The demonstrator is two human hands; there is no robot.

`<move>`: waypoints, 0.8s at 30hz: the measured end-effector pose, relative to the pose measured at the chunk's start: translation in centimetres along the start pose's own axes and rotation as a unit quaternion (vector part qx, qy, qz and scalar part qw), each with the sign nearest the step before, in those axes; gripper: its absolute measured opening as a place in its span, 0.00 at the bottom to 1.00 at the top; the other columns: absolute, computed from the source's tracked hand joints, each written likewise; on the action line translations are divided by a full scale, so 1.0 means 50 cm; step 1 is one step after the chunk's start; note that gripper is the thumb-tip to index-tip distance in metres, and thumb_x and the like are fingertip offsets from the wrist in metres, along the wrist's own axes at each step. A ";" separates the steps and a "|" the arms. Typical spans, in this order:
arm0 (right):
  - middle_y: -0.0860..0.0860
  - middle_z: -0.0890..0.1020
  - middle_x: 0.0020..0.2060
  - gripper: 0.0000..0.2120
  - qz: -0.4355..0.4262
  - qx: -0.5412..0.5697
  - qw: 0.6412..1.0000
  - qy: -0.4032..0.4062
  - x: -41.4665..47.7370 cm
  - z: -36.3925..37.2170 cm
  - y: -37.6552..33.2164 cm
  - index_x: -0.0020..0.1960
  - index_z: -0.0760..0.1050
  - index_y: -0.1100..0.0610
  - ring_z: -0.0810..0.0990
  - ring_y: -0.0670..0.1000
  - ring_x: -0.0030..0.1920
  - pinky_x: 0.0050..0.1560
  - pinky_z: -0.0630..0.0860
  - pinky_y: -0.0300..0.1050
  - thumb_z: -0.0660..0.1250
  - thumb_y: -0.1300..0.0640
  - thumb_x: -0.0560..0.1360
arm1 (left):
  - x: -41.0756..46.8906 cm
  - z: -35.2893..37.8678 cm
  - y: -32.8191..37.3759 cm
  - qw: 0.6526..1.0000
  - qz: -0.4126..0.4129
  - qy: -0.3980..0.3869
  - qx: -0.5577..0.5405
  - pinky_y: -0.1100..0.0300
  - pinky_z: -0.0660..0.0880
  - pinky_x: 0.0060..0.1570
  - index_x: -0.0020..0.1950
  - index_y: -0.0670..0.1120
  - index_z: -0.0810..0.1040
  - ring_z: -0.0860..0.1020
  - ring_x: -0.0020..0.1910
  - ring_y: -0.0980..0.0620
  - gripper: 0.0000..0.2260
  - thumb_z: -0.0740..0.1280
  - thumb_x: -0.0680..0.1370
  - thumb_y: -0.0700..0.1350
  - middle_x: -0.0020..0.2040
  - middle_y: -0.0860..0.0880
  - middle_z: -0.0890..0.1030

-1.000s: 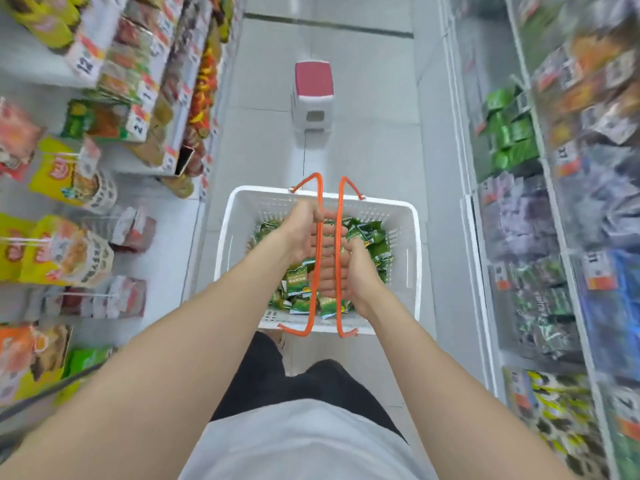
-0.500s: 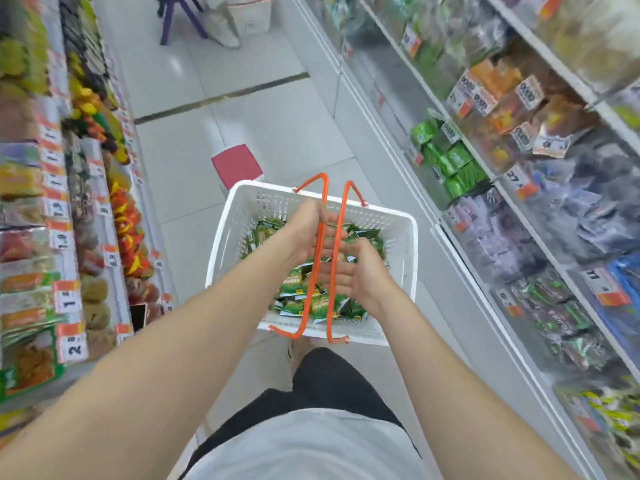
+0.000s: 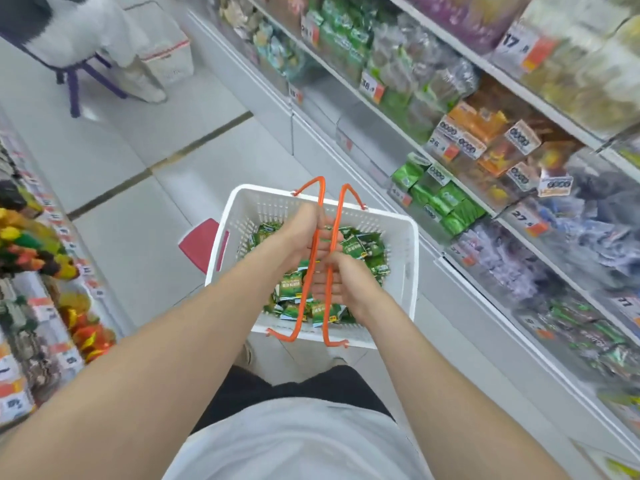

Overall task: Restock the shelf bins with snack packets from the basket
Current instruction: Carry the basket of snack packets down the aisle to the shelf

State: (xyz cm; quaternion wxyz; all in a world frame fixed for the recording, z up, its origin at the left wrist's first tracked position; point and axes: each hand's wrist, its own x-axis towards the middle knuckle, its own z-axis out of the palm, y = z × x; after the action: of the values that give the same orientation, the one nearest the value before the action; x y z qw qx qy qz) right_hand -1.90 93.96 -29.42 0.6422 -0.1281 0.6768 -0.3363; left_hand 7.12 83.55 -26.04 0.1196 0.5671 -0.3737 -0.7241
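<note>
Far left, a rack of shelves (image 3: 41, 306) is packed with yellow, orange and green packets, its little price tags (image 3: 14, 403) too smeared to read. Up the aisle there is a purple-legged stool (image 3: 79, 81) with a cardboard box (image 3: 169, 53) just beside it on the pale floor tiles. Moving in, a red-topped stool (image 3: 201, 244) peeks out behind the left wall of the white basket (image 3: 405, 237), which is held out in front of the person, off the floor and close to the right-hand shelving. Inside lies a heap of green snack packets (image 3: 362, 249); their printing is too small to make out. The two orange handles (image 3: 322, 202) are raised and drawn together. The left hand (image 3: 301, 233) is wrapped around them nearer the far rim, and the right hand (image 3: 346, 282) grasps them just behind, fingers curled in under the bars. To the right come the shelf bins (image 3: 540, 258) with clear fronts, holding silvery and dark packs. Above them sit a block of green packs (image 3: 450, 202) and orange ones (image 3: 478, 123). The orange-and-white price labels do read — "38" (image 3: 369, 85), "26" (image 3: 437, 142), "27" (image 3: 521, 214) and, highest up, "17" (image 3: 510, 41).
</note>
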 end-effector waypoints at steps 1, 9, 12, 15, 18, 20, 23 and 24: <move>0.60 0.88 0.44 0.14 -0.004 0.014 1.000 0.020 0.019 0.023 -0.024 0.54 0.82 0.63 0.88 0.60 0.44 0.49 0.85 0.55 0.64 0.54 0.78 | 0.024 -0.022 0.026 1.000 -0.001 -0.011 0.008 0.53 0.83 0.42 0.58 0.41 0.78 0.84 0.46 0.39 0.17 0.55 0.74 0.38 0.53 0.37 0.85; 0.58 0.88 0.38 0.15 -0.030 0.106 0.980 0.164 0.140 0.191 -0.190 0.53 0.82 0.64 0.88 0.58 0.39 0.51 0.85 0.58 0.62 0.54 0.80 | 0.177 -0.151 0.213 0.988 0.006 -0.117 0.096 0.52 0.82 0.42 0.64 0.38 0.77 0.85 0.45 0.40 0.21 0.54 0.75 0.36 0.55 0.36 0.85; 0.58 0.88 0.43 0.13 -0.048 0.156 0.970 0.182 0.182 0.221 -0.238 0.59 0.78 0.62 0.88 0.59 0.42 0.56 0.83 0.62 0.60 0.57 0.81 | 0.222 -0.167 0.276 0.984 0.009 -0.126 0.125 0.44 0.83 0.53 0.63 0.37 0.77 0.85 0.45 0.38 0.21 0.55 0.74 0.37 0.55 0.33 0.85; 0.58 0.87 0.48 0.16 -0.069 0.215 0.958 0.179 0.240 0.232 -0.291 0.69 0.69 0.54 0.88 0.59 0.43 0.56 0.82 0.65 0.57 0.59 0.82 | 0.284 -0.179 0.338 0.983 0.007 -0.121 0.138 0.43 0.83 0.53 0.62 0.38 0.78 0.86 0.46 0.38 0.20 0.55 0.73 0.37 0.53 0.33 0.85; 0.59 0.86 0.49 0.22 -0.104 0.296 0.937 0.155 0.314 0.226 -0.353 0.72 0.68 0.45 0.86 0.60 0.45 0.51 0.82 0.63 0.58 0.61 0.80 | 0.363 -0.188 0.395 0.982 -0.008 -0.108 0.153 0.46 0.83 0.48 0.59 0.38 0.78 0.85 0.43 0.39 0.19 0.55 0.73 0.38 0.48 0.35 0.86; 0.56 0.86 0.47 0.21 -0.118 0.320 0.930 0.140 0.367 0.210 -0.406 0.69 0.73 0.44 0.84 0.57 0.45 0.48 0.81 0.61 0.58 0.60 0.80 | 0.417 -0.190 0.431 0.981 -0.019 -0.105 0.165 0.51 0.81 0.41 0.55 0.38 0.80 0.83 0.36 0.41 0.18 0.54 0.74 0.38 0.43 0.38 0.85; 0.53 0.87 0.49 0.21 -0.105 0.299 0.944 0.093 0.432 0.175 -0.484 0.57 0.80 0.36 0.84 0.57 0.47 0.50 0.79 0.58 0.55 0.57 0.80 | 0.486 -0.185 0.476 0.976 -0.029 -0.102 0.192 0.49 0.81 0.42 0.57 0.39 0.82 0.84 0.37 0.41 0.21 0.55 0.71 0.40 0.44 0.38 0.86; 0.54 0.87 0.50 0.21 -0.098 0.294 0.947 0.078 0.453 0.162 -0.503 0.55 0.81 0.35 0.84 0.58 0.48 0.52 0.79 0.59 0.55 0.57 0.80 | 0.507 -0.182 0.491 0.974 -0.031 -0.103 0.200 0.49 0.81 0.42 0.59 0.39 0.82 0.85 0.38 0.41 0.24 0.57 0.68 0.42 0.45 0.38 0.86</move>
State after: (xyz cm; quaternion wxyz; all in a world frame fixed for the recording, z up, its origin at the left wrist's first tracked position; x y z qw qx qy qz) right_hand -3.89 59.28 -31.16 0.5605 0.0276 0.5799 -0.5906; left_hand 0.92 47.74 -28.68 -0.0579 0.5130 -0.5033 -0.6930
